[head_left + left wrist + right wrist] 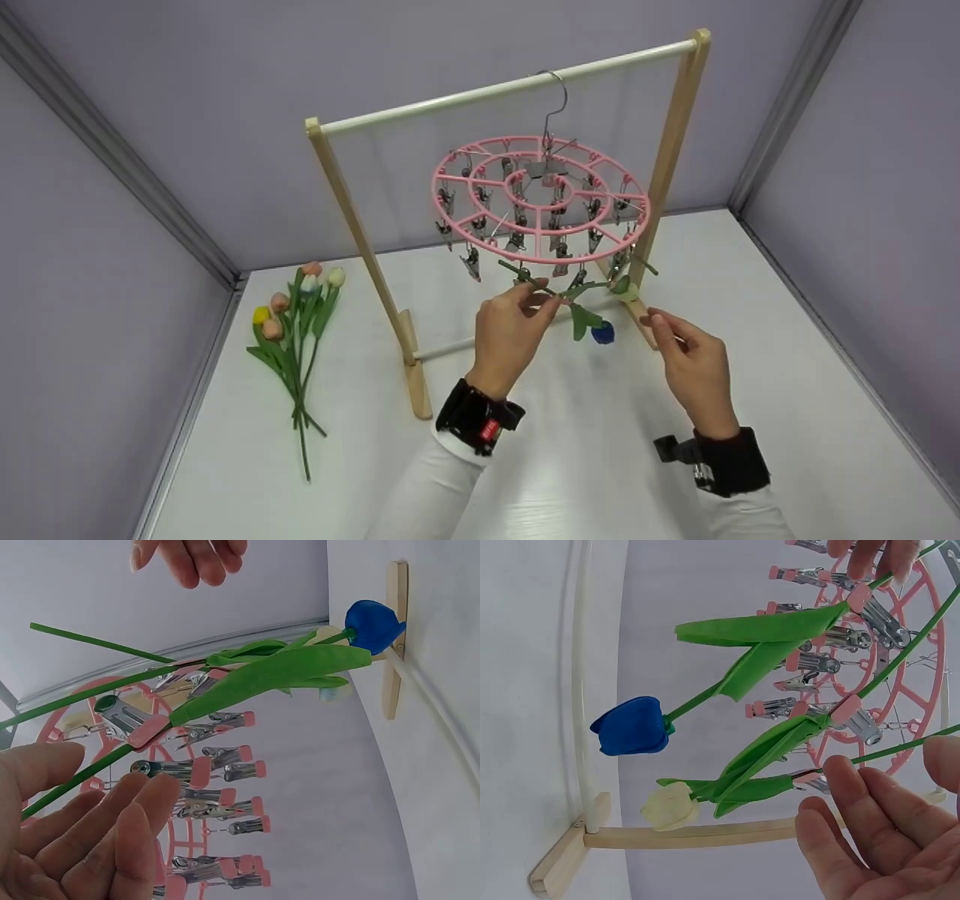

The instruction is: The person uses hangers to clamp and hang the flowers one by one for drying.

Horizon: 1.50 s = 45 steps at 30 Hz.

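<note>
A pink round clip hanger (pixel 540 191) hangs by its hook from a wooden rack (pixel 360 232). Two artificial tulips are clipped to it by their stems: a blue tulip (pixel 602 332) (pixel 630 725) and a white tulip (pixel 671 806), both heads hanging down. My left hand (pixel 541 296) is raised under the hanger's front. Its fingers (pixel 112 810) lie straight beside the blue tulip's green stem (pixel 82 694), close to the clip. My right hand (pixel 660 319) hovers lower right. Its fingers (pixel 855 810) are relaxed around the white tulip's stem without gripping it.
A bunch of several tulips (pixel 300 315) in pink, yellow and white lies on the white table (pixel 225 465) at the left. The rack's feet (pixel 420 386) stand mid-table. Grey walls close in the back and both sides. Many metal clips (pixel 225 772) hang free.
</note>
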Available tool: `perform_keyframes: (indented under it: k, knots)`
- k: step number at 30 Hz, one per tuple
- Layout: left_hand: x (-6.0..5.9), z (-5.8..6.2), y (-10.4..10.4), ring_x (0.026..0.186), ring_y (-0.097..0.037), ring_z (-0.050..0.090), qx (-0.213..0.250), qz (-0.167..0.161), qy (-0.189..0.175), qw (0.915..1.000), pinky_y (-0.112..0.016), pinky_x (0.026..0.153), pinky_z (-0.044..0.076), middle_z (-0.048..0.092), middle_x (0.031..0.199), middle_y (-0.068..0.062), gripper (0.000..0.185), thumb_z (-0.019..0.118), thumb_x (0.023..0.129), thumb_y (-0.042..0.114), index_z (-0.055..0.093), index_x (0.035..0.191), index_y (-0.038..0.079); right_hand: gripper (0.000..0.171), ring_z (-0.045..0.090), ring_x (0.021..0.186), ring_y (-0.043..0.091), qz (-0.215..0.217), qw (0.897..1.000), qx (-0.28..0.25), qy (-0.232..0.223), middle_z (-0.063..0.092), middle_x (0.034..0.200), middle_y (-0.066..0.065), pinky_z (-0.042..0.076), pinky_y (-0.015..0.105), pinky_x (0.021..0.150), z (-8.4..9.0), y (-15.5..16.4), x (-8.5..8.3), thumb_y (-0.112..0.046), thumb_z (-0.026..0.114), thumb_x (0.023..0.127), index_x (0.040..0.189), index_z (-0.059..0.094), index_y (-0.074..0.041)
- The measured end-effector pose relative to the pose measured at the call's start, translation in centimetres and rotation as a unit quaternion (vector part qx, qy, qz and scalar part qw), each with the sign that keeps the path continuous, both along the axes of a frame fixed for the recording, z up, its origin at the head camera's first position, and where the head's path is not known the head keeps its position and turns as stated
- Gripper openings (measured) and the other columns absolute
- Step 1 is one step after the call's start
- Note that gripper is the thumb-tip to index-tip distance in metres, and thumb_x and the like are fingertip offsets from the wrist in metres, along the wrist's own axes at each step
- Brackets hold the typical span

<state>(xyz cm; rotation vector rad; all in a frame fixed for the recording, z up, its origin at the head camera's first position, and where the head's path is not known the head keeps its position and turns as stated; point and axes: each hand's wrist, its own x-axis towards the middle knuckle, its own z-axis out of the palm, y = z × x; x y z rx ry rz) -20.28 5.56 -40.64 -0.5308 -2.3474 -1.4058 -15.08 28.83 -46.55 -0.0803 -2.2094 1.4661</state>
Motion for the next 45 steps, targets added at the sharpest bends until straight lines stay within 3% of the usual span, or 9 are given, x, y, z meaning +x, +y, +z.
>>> perform_keyframes:
  k: [5, 10, 14, 18, 25, 32, 38, 45]
  knots:
    - [1.1, -1.0, -1.8, 0.079, -0.011, 0.072, 0.0, -0.01, -0.013, 0.9999, -0.026, 0.069, 0.057, 0.075, 0.098, -0.008, 0.035, 0.075, 0.091, 0.022, 0.071, 0.119, 0.002, 0.042, 0.062, 0.11, 0.008, -0.004, 1.0, 0.014, -0.01, 0.071, 0.115, 0.008, 0.049, 0.013, 0.083, -0.6, 0.7, 0.6, -0.034, 0.057, 0.102, 0.123, 0.069, 0.0]
    - [2.9, -3.4, -5.1, 0.081, -0.014, 0.072, -0.024, -0.012, -0.021, 0.9994, -0.028, 0.069, 0.058, 0.074, 0.101, -0.01, 0.04, 0.074, 0.091, 0.027, 0.069, 0.122, 0.001, 0.039, 0.06, 0.111, 0.003, -0.008, 1.0, 0.017, -0.018, 0.072, 0.113, 0.007, 0.048, 0.012, 0.085, -1.5, 1.0, 1.5, -0.035, 0.058, 0.101, 0.12, 0.071, -0.003]
    - [4.0, -5.9, -9.0, 0.078, -0.012, 0.071, -0.042, 0.019, -0.027, 0.9986, -0.025, 0.068, 0.056, 0.075, 0.097, -0.005, 0.032, 0.074, 0.091, 0.029, 0.074, 0.111, 0.004, 0.037, 0.06, 0.111, 0.003, -0.014, 0.999, 0.02, -0.025, 0.072, 0.113, 0.004, 0.047, 0.012, 0.083, -2.4, 1.4, 2.3, -0.035, 0.058, 0.101, 0.119, 0.072, -0.006]
    - [4.7, -8.4, -13.6, 0.074, -0.01, 0.069, -0.062, 0.081, -0.042, 0.9939, -0.027, 0.064, 0.056, 0.075, 0.09, 0.001, 0.019, 0.075, 0.091, 0.025, 0.077, 0.1, 0.009, 0.038, 0.061, 0.111, 0.004, -0.018, 0.999, 0.021, -0.042, 0.072, 0.114, 0.004, 0.048, 0.013, 0.082, -3.3, 1.6, 3.0, -0.036, 0.058, 0.101, 0.119, 0.073, -0.007]
    - [4.9, -12.2, -21.5, 0.073, -0.018, 0.068, -0.11, 0.178, -0.103, 0.9723, -0.038, 0.066, 0.055, 0.074, 0.088, -0.004, 0.014, 0.072, 0.093, 0.019, 0.077, 0.097, 0.008, 0.04, 0.061, 0.109, 0.003, -0.009, 0.996, 0.032, -0.081, 0.072, 0.113, 0.003, 0.047, 0.012, 0.084, -4.8, 1.5, 4.0, -0.038, 0.058, 0.101, 0.119, 0.072, -0.005]
    - [5.0, -14.5, -27.5, 0.081, -0.031, 0.068, -0.132, 0.258, -0.172, 0.9416, -0.046, 0.07, 0.049, 0.073, 0.094, -0.015, 0.027, 0.067, 0.094, 0.02, 0.072, 0.109, -0.001, 0.04, 0.06, 0.107, -0.002, 0.015, 0.994, 0.037, -0.106, 0.072, 0.114, 0.005, 0.046, 0.01, 0.083, -5.4, 0.5, 4.5, -0.038, 0.058, 0.101, 0.119, 0.072, -0.004]
    - [4.5, -16.1, -30.9, 0.084, -0.033, 0.065, -0.11, 0.307, -0.197, 0.9246, -0.041, 0.065, 0.047, 0.07, 0.1, -0.019, 0.033, 0.063, 0.096, 0.018, 0.066, 0.119, -0.004, 0.041, 0.062, 0.106, 0.002, 0.038, 0.991, 0.032, -0.127, 0.072, 0.112, 0.004, 0.048, 0.012, 0.082, -6.4, -1.2, 4.4, -0.039, 0.058, 0.101, 0.117, 0.072, -0.005]
    - [3.5, -17.5, -32.5, 0.083, -0.034, 0.064, -0.08, 0.328, -0.216, 0.9164, -0.041, 0.067, 0.045, 0.068, 0.1, -0.023, 0.037, 0.06, 0.097, 0.019, 0.064, 0.122, -0.007, 0.04, 0.064, 0.108, 0.011, 0.071, 0.987, 0.001, -0.141, 0.073, 0.109, 0.001, 0.05, 0.016, 0.085, -7.1, -4.0, 4.4, -0.039, 0.061, 0.099, 0.115, 0.073, -0.005]
